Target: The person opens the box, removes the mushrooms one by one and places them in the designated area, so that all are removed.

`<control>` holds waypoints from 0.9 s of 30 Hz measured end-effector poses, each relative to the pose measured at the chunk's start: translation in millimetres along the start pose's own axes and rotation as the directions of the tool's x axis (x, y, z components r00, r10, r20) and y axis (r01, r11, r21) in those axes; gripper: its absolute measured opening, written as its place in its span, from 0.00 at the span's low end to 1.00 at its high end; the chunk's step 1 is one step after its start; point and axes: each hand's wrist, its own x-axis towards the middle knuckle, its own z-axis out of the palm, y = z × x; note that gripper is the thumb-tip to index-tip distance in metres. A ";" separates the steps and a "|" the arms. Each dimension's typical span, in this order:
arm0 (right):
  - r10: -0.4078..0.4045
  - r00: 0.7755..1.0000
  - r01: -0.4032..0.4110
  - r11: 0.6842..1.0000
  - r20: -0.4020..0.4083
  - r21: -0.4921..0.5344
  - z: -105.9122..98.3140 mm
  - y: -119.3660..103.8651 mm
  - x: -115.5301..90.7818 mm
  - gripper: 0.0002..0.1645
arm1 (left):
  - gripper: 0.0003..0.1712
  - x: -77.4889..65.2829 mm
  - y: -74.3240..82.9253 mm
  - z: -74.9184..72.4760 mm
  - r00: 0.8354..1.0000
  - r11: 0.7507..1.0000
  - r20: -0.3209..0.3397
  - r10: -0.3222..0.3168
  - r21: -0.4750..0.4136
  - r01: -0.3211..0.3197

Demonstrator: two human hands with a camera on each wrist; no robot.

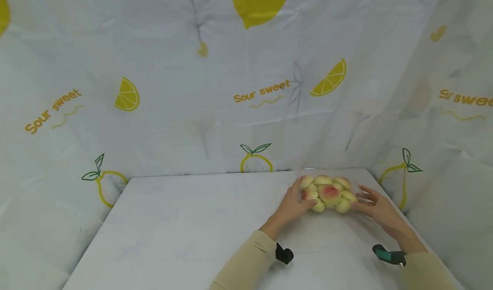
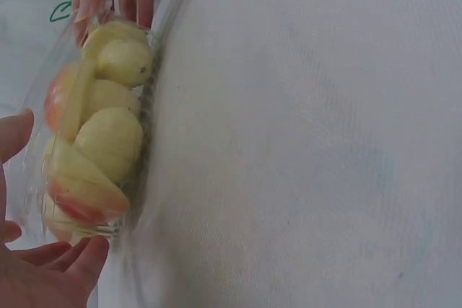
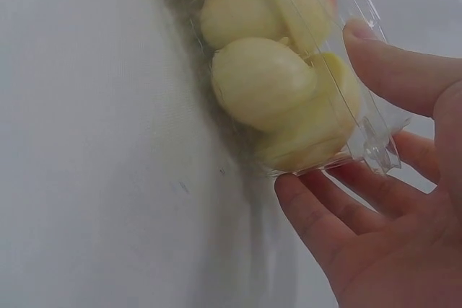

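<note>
Near the far right of the table, both hands hold a clear plastic box [image 3: 377, 148] filled with several peaches [image 1: 330, 193], pale yellow with red blushes. My left hand [image 1: 291, 202] grips the left end, its thumb on the near side. At the other end, my right hand [image 1: 379, 208] has its thumb against the clear side and fingers under the edge, as the right wrist view shows. The peaches [image 2: 108, 146] lie packed against one another inside. The box stands low over the white surface, its lid side facing the thumbs in both wrist views.
A white table [image 1: 173, 230] spreads left of the box and in front of it. Behind it hangs a white curtain [image 1: 165, 123] printed with lemons and lettering, which also runs along both sides. Dark wrist mounts [image 1: 284, 254] stick out by the beige sleeves [image 1: 246, 262].
</note>
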 end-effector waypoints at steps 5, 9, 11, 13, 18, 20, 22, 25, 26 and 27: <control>-0.004 1.000 0.004 1.000 -0.003 0.010 2.7 -0.9 0.3 0.56 | 0.50 -1.3 0.5 0.8 0.999 0.999 -0.040 0.010 -0.036 -0.012; -0.001 1.000 0.001 1.000 -0.017 -0.014 6.2 -1.7 -0.5 0.57 | 0.49 -3.5 -0.1 -0.5 0.999 1.000 -0.050 0.008 -0.025 -0.009; -0.003 1.000 0.003 1.000 -0.023 -0.016 9.0 -2.3 -1.9 0.57 | 0.49 -4.5 -1.7 -1.0 0.999 1.000 -0.051 0.001 -0.014 -0.001; -0.012 1.000 0.012 1.000 -0.026 0.002 12.3 -3.4 -3.4 0.56 | 0.49 -6.1 -3.4 -2.3 0.999 1.000 -0.048 -0.018 -0.007 0.017; -0.027 0.999 0.027 0.999 -0.017 0.030 19.8 -8.6 -7.0 0.54 | 0.49 -12.0 -5.5 -8.3 0.998 0.998 -0.039 -0.058 -0.012 0.058; -0.025 1.000 0.025 1.000 -0.012 0.019 22.1 -11.5 -7.1 0.55 | 0.49 -14.6 -5.0 -12.0 0.998 0.998 -0.040 -0.058 -0.010 0.058; -0.025 1.000 0.025 1.000 -0.012 0.003 23.8 -15.1 -6.2 0.55 | 0.49 -17.3 -3.8 -16.4 0.998 0.999 -0.043 -0.049 -0.005 0.049; -0.026 1.000 0.026 1.000 -0.014 -0.015 27.1 -19.6 -4.8 0.55 | 0.48 -20.4 -3.0 -21.9 0.998 1.000 -0.055 -0.028 0.007 0.028; -0.029 1.000 0.028 0.999 -0.013 -0.019 28.1 -20.5 -4.2 0.55 | 0.48 -21.4 -2.7 -23.6 0.998 1.000 -0.055 -0.023 0.010 0.024; -0.026 1.000 0.025 0.999 -0.015 -0.023 29.2 -21.2 -3.9 0.55 | 0.48 -22.3 -2.6 -24.7 0.998 1.000 -0.061 -0.012 0.019 0.014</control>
